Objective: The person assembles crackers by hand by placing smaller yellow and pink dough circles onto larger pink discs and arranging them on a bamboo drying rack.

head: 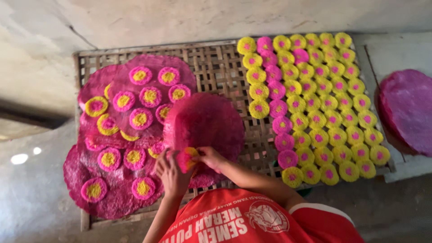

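Both my hands meet over a woven bamboo tray [219,67]. My left hand [172,174] and my right hand [212,157] pinch a small round disc [187,158], pink with a yellow centre, between their fingertips. The disc sits at the near edge of a large plain pink round sheet [204,120] lying in the middle of the tray. To the left lie overlapping large pink sheets [114,198] with several small pink-and-yellow discs [140,119] stuck on them.
Rows of small yellow and pink discs [321,105] cover the right part of the tray. A stack of plain pink round sheets [407,110] rests on a white surface at the far right. Pale concrete floor surrounds the tray.
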